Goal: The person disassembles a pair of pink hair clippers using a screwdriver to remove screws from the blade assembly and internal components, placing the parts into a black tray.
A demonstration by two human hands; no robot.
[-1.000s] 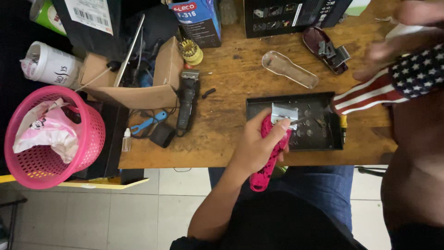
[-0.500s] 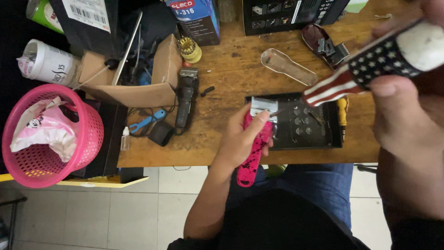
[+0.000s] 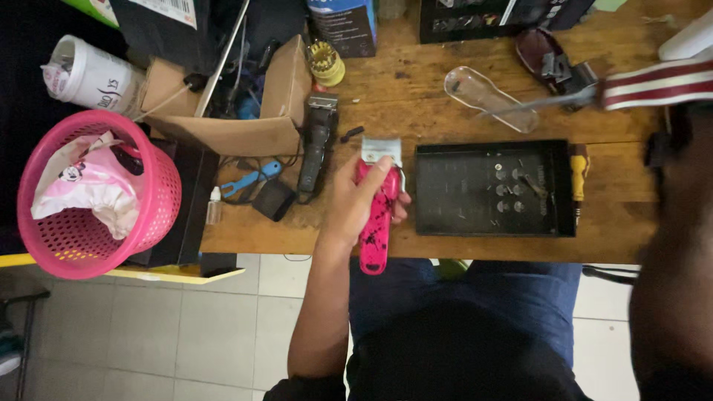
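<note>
A pink clipper [image 3: 375, 223] is gripped by the left hand [image 3: 356, 200] beside a black tray [image 3: 427, 186]; the right hand's grip cannot be told.

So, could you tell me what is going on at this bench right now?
A person seated at a wooden workbench holds a pink hair clipper in the left hand, its metal blade pointing away from them. The right hand is close to the camera and blurred; beside it a striped tool reaches over a clear plastic cover. A black tray with small parts lies right of the clipper, and a black clipper lies to its left.
</note>
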